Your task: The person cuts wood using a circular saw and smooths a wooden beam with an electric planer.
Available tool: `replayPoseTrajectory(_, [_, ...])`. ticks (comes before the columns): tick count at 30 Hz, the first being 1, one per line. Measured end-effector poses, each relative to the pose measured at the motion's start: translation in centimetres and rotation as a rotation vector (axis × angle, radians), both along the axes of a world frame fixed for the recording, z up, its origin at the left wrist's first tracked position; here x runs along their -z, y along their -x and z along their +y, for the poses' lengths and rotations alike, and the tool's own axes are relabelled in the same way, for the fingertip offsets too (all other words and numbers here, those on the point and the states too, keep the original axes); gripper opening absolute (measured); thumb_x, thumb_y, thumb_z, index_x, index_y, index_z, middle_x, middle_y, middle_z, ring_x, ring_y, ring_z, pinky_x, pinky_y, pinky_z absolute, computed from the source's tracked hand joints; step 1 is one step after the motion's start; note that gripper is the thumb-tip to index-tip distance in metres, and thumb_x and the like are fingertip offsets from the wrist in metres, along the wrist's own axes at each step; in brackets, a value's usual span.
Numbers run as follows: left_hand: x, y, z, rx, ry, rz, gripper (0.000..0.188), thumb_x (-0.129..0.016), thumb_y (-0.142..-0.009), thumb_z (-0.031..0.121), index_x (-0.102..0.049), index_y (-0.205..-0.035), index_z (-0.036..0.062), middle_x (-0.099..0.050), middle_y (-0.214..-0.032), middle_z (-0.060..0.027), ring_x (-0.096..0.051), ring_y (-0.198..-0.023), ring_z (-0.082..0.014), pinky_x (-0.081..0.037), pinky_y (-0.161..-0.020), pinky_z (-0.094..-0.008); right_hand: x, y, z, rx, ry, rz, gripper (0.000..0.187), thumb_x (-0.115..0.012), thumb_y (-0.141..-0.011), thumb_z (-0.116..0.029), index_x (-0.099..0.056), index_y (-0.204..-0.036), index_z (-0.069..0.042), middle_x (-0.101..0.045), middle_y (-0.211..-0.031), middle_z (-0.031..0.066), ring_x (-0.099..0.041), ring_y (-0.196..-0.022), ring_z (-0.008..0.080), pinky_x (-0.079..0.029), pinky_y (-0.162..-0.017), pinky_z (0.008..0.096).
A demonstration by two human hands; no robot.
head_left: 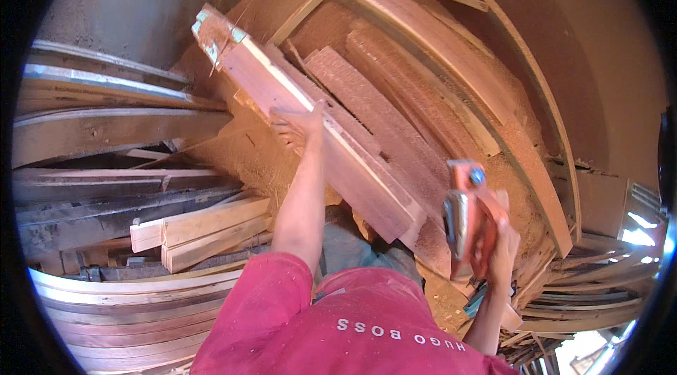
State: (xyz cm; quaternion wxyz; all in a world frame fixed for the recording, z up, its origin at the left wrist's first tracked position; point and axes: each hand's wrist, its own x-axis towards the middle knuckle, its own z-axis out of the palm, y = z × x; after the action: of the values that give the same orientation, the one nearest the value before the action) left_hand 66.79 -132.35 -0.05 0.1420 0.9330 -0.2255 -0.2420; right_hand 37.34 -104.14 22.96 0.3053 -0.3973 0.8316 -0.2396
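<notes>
A long reddish-brown wooden plank (pixel 343 179) with a pale strip along its edge lies diagonally in front of me. My left hand (pixel 300 125) grips it near the middle, fingers on the near face and thumb toward the pale edge. Over to the right, my right hand (pixel 502 242) is closed around an orange-red hand plane (pixel 465 223) with a blue knob and a metal part. The plane is slightly blurred and appears tilted, off the plank's near end. Beneath the plank's far end sits a wooden block (pixel 215 33) with flaking pale green paint.
Sawdust-covered boards (pixel 367 103) lie beyond the plank. A thick curved beam (pixel 451 54) arcs behind them. At the left are stacked long boards (pixel 120 121), short pale timber pieces (pixel 211 230) and more stacked planks (pixel 134 311). Thin strips (pixel 592 304) pile up at the right.
</notes>
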Motion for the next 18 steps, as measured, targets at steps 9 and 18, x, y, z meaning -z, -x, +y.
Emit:
replayPoseTrajectory(9, [0.5,-3.8,2.2,0.382,0.587,0.202,0.109,-0.085,-0.066,0.027,-0.026,-0.152,-0.0032,-0.047,-0.141,-0.0251,-0.049,-0.129,-0.0334,-0.04,-0.108,-0.0428,-5.2,3.4,14.8,1.028,0.316,-0.529,0.05,-0.049,-0.098,-0.058,-0.052,-0.109,-0.009,-0.051,-0.06,0.003,-0.048,-0.041,0.0153,-0.041,-0.036,0.0299])
replayPoseTrajectory(18, [-15.2,4.6,7.6,1.391,0.827,0.102,0.116,-0.085,-0.056,0.018,-0.027,-0.156,0.0076,-0.04,-0.148,-0.0242,-0.043,-0.135,-0.0368,-0.037,-0.113,-0.0418,-5.6,8.0,19.8,1.098,0.453,-0.585,0.056,-0.049,-0.096,-0.063,-0.052,-0.097,-0.007,-0.047,-0.059,0.0023,-0.047,-0.041,0.0164,-0.04,-0.037,0.0323])
